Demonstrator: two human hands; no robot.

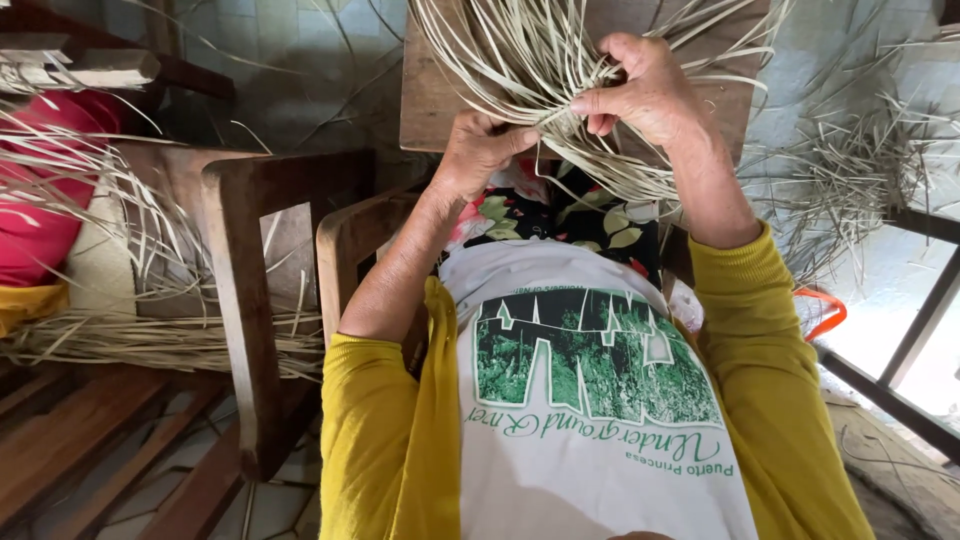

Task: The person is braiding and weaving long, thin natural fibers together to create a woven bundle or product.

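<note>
Fingers of both hands — left hand (480, 150), right hand (645, 90) — pinched on pale straw strips (520, 60), strands fanning up-left and sideways

Can't see much of my weave (560, 70), it runs off the top edge, and the strip ends get lost there too. My right hand (645, 95) covers the spot where the strips cross, and my left hand (480, 150) has its fingertips tucked under them. The board (430, 100) underneath is mostly buried. The red bundle (40, 200) on my left is cut by the edge, no idea what it is.
</note>
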